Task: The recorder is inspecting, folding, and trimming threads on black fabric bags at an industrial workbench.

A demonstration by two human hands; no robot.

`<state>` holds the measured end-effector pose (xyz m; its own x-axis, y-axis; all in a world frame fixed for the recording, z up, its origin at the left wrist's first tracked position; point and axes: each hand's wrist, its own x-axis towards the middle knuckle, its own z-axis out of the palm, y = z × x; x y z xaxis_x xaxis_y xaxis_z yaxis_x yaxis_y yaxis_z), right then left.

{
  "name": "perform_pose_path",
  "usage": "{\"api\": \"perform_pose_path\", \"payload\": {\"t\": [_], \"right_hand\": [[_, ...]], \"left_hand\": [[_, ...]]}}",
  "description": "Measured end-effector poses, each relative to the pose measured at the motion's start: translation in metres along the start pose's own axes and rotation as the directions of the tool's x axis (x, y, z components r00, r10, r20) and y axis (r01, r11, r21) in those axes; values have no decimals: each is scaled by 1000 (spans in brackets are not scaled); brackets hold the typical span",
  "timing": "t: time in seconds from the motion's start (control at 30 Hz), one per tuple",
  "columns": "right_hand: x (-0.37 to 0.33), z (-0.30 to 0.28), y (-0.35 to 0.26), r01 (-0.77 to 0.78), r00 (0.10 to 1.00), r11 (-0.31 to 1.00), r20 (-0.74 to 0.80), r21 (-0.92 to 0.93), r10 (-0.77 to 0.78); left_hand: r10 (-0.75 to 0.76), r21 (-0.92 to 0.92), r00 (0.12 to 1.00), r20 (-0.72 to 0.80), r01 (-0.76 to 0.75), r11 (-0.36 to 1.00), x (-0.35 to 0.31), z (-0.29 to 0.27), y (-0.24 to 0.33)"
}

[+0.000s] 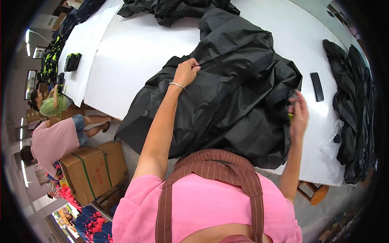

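A large black garment (239, 89) of thin shiny fabric lies crumpled on the white table (137, 52) in front of me. My left hand (185, 72), with a thin bracelet at the wrist, pinches a fold near the garment's upper left part. My right hand (299, 114) grips the garment's right edge, where a small yellow-green bit shows between the fingers. I wear a pink top and a brown striped apron.
More black garments lie at the table's far end (174, 10) and in a pile on the right (354, 109). A black flat bar (317, 86) rests between the piles. Two people crouch on the floor at left beside a cardboard box (95, 168). A wooden stool (314, 192) stands lower right.
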<state>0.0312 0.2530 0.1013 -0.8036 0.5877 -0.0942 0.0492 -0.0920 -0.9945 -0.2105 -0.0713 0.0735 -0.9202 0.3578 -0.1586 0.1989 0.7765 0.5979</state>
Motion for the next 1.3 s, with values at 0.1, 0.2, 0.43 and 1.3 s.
{"api": "perform_pose_path", "payload": {"t": [0.1, 0.2, 0.43, 1.3], "right_hand": [[5, 89, 3, 240, 950, 933, 262, -269, -169], [6, 156, 15, 386, 856, 893, 451, -231, -254], [10, 213, 51, 527, 801, 796, 487, -297, -349], [9, 170, 62, 485, 850, 737, 451, -471, -271]], "left_hand": [[12, -127, 1000, 3, -11, 992, 1, 3, -14], [46, -505, 992, 121, 21, 863, 2, 3, -32], [14, -805, 920, 393, 337, 488, -7, -3, -32], [185, -237, 972, 143, -148, 960, -12, 3, 4]]}}
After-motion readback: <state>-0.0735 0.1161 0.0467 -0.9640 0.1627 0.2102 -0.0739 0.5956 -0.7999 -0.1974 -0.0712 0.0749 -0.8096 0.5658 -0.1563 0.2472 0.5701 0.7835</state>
